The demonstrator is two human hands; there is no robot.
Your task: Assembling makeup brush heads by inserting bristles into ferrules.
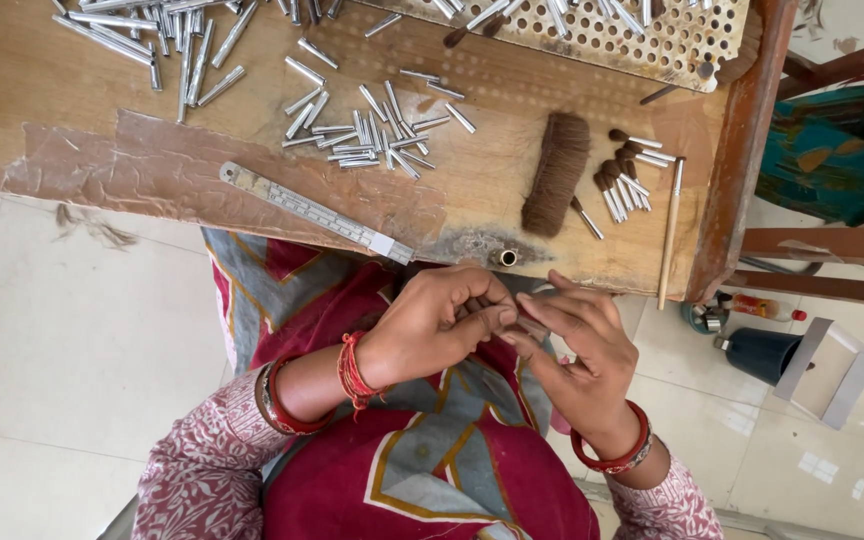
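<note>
Head view, frame centre: left hand [442, 320] and right hand [577, 350] meet fingertip to fingertip, pinching a small brown bristle tuft [530, 327] just below the wooden workbench [82, 120] edge, near the loose metal ferrules [372, 130].

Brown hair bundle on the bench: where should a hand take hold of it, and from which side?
Grip the hair bundle across its narrow middle, coming straight down from above. It lies flat on the wooden bench, long axis running toward the bench's near edge, with bare wood on its left side. On its right, a small metal tube lies close, so keep the fingers tight.
</note>
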